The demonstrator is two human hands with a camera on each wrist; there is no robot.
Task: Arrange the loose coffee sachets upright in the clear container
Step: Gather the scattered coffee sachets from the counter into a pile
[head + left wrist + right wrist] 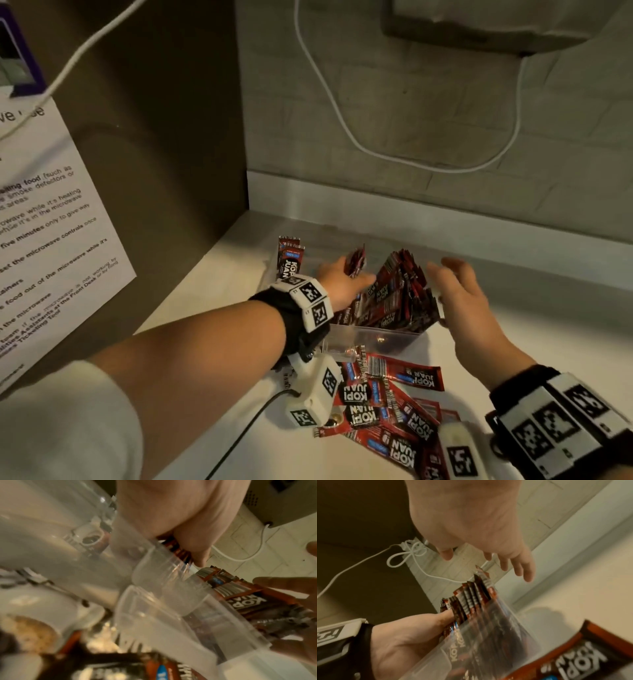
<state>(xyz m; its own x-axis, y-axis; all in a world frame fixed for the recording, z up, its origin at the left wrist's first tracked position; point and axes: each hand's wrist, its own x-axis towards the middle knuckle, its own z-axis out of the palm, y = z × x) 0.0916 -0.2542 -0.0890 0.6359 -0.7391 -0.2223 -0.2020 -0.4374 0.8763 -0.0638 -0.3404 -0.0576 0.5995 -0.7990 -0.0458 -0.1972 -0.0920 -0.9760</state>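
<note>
Sachets first: you've got a decent chunk of them standing in the clear container (376,334) already, a packed red bunch (399,291) leaning a bit toward the right side, tops poking above the rim. A couple more (290,255) stand off at the far left end, so it looks like there's an open gap in the middle where your left hand (337,284) is reaching in. That hand has its fingers and thumb curled around a small bundle of sachets (356,262), held tops-up just above the box; the left wrist view shows the same pinch (178,549), blurry but clear enough.

Your right hand (459,298) is holding nothing, fingers spread and relaxed, sitting right beside the right end of the box next to the leaning bunch. Whether it's actually touching the sachets I can't tell; in the right wrist view (471,524) the fingertips look clear of them.

What's left: a good-sized loose pile (387,397) lying flat on the white counter (212,308) in front of the box, overlapping every which way. So I'd call it roughly half done, maybe a bit more. The bundle in hand still needs to drop into the gap, the leaning ones probably want straightening, and then the counter pile.
</note>
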